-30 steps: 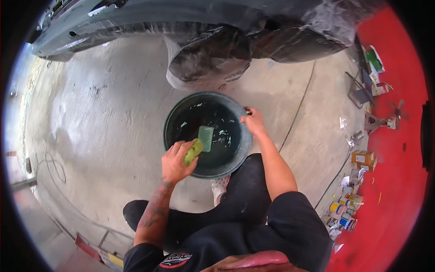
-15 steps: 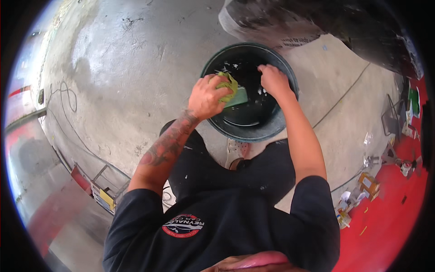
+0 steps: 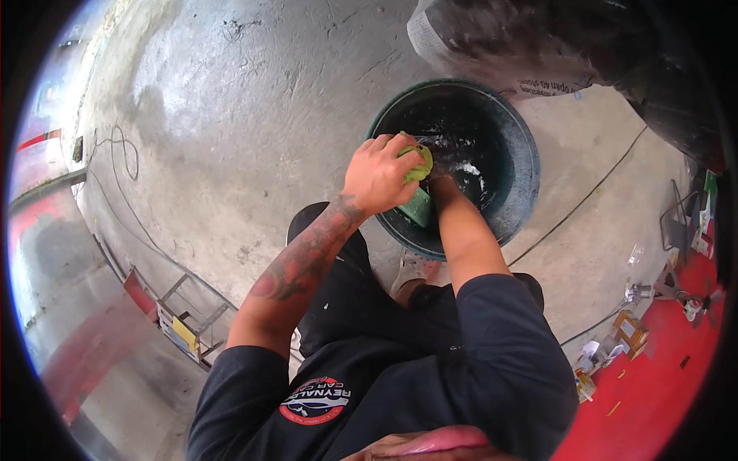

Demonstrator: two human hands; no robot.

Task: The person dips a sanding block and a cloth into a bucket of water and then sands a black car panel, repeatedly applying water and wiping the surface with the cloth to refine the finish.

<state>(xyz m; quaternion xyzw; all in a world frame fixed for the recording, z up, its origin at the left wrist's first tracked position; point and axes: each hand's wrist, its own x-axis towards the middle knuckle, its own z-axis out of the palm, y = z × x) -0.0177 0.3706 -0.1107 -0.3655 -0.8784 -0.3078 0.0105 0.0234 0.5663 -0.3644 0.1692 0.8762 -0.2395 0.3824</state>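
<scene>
A yellow-green cloth (image 3: 416,164) is bunched in my left hand (image 3: 378,175), whose fingers are wrapped round it over the bucket's left rim. The round dark green bucket (image 3: 524,169) holds dark water with white suds or glints on its surface. My right hand (image 3: 443,187) reaches down inside the bucket, close to the cloth; its fingers are hidden in the dark water. Between my hands, just under the cloth, a pale green block (image 3: 417,207) shows in part; my left hand and right forearm cover some of it.
Beyond the bucket at the upper right bulges a large dark plastic-covered bundle (image 3: 530,46). A thin cable (image 3: 578,194) crosses the concrete floor on the right. A metal ladder (image 3: 188,307) lies at left. Boxes and small items (image 3: 630,332) sit by the red floor area (image 3: 615,407).
My right hand has moved left and down into the water, nearer the cloth. The left hand still grips the cloth. The whole view has shifted, so the bucket appears farther right.
</scene>
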